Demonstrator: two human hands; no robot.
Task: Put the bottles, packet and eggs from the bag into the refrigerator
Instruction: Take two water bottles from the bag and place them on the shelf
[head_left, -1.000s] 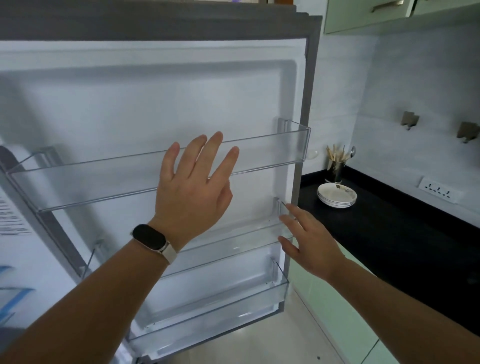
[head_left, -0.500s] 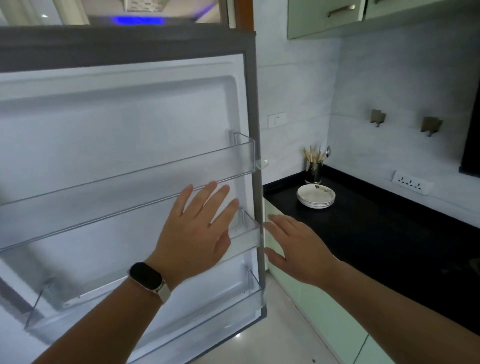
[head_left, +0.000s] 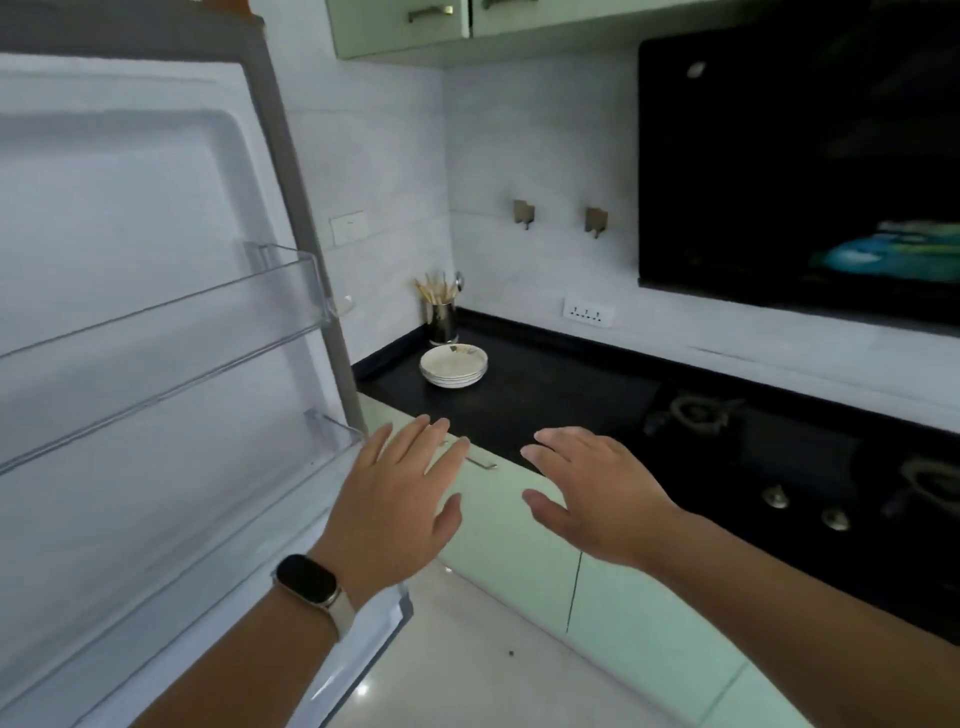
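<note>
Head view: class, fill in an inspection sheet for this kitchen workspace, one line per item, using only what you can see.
Surface: black countertop, dark and glossy.
Job's things: refrigerator door stands open, with a transparent door shelf; bottles, packet, eggs and bag: nothing seen.
Clutter: stack of plates beside a utensil holder in the counter's corner.
Grippers: left hand, wearing a watch, and right hand are both flat with fingers spread, holding nothing.
Cables: nothing seen.
Surroundings: socket strip and wall hooks on the wall, a hob in the counter, green cabinets below.
</note>
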